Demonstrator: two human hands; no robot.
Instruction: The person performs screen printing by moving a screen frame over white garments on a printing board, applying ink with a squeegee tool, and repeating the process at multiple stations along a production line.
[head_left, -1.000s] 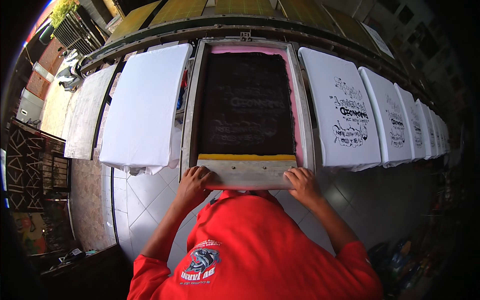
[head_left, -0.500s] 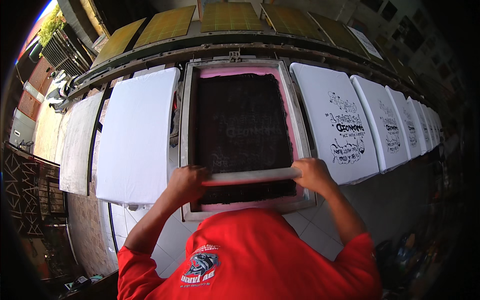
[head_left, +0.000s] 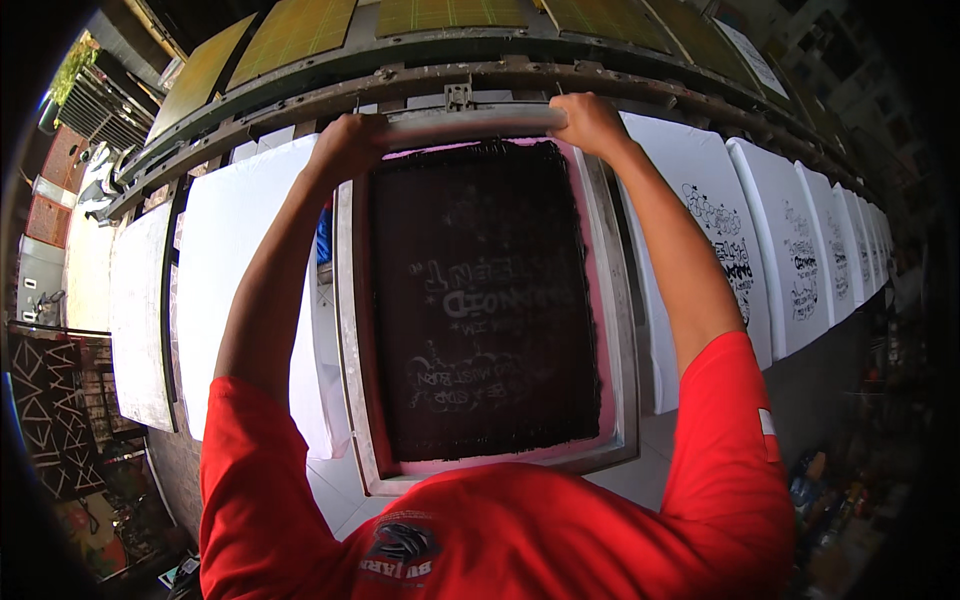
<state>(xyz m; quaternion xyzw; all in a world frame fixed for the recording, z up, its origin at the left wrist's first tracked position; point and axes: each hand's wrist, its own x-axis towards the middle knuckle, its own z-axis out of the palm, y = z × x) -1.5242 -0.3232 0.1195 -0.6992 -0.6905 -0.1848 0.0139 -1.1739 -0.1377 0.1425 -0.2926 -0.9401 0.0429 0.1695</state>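
A screen-printing frame (head_left: 357, 390) lies in front of me, its pink mesh coated over most of its area with black ink (head_left: 490, 360). Faint lettering shows through the dark coating. Both arms reach out to the far end of the frame. There my left hand (head_left: 350, 143) is closed round the left end of a long squeegee (head_left: 470, 121), and my right hand (head_left: 592, 123) grips its right end. The squeegee lies crosswise near the frame's far bar, just below a metal hinge clamp (head_left: 458, 95). Its blade edge is blurred.
To the left stands a board with a plain white shirt (head_left: 240, 230), then a bare pale board (head_left: 143, 320). White shirts with black prints (head_left: 790, 250) line the right side. Behind the rail (head_left: 560, 80) stand several yellow-green boards (head_left: 450, 12). Clutter sits at the lower right.
Both hands have pushed the squeegee from the near part of the screen to its far end. My arms are now stretched out, and the view has shifted a little.
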